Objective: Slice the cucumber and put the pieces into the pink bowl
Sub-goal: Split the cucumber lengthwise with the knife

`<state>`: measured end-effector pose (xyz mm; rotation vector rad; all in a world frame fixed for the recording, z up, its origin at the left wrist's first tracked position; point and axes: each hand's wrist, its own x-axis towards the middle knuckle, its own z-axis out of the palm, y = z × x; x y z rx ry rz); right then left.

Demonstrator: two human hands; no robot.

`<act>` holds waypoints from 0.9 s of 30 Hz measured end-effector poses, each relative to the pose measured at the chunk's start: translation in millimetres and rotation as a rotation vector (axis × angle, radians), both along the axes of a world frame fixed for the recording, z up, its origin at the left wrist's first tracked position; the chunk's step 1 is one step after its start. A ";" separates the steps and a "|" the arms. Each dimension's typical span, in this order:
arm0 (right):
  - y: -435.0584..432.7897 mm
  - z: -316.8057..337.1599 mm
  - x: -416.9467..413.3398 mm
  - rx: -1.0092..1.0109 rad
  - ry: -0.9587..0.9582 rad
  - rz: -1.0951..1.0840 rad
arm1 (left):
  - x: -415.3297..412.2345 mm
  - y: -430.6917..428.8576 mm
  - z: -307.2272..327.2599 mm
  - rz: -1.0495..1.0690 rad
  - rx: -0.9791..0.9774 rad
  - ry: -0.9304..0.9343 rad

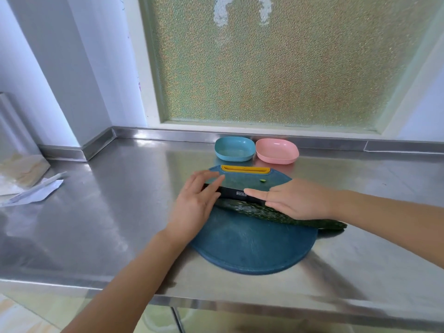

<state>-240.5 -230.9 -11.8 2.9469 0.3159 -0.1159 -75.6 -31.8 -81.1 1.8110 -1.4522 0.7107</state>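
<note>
Cucumber (242,209): we see it lying whole across the cutting board (252,246), its 3 o'clock tip overhanging the rim.
Left hand (195,200): fingers straight and spread over the 9 o'clock end of the black knife (231,191); it grips nothing.
Right hand (298,200): flat, fingers stretched toward 9 o'clock over cucumber and knife; it holds nothing.
Handling: we judge the cucumber firm, bumpy-skinned, round enough to roll and probably slick once cut. We would pin it mid-length, fingertips tucked.
Pink bowl (276,159): at 12 o'clock beyond the board, just beside a blue bowl (234,156); both look empty.
Edges: the tabletop (120,212) ends close behind the board at 6 o'clock.
Room: bare steel at 3 and 9 o'clock, papers (36,191) far out at 9.
</note>
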 end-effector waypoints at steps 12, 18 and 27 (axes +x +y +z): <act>7.6 -4.2 14.6 -0.265 -0.164 0.164 | -14.0 -4.8 -9.4 -0.173 0.141 -0.107; 27.2 6.1 38.6 -0.221 -0.018 0.082 | -15.1 -1.0 -8.0 -0.152 0.109 -0.157; 3.1 33.1 3.5 -0.338 -0.014 0.008 | -12.5 1.9 -6.3 -0.175 0.170 -0.097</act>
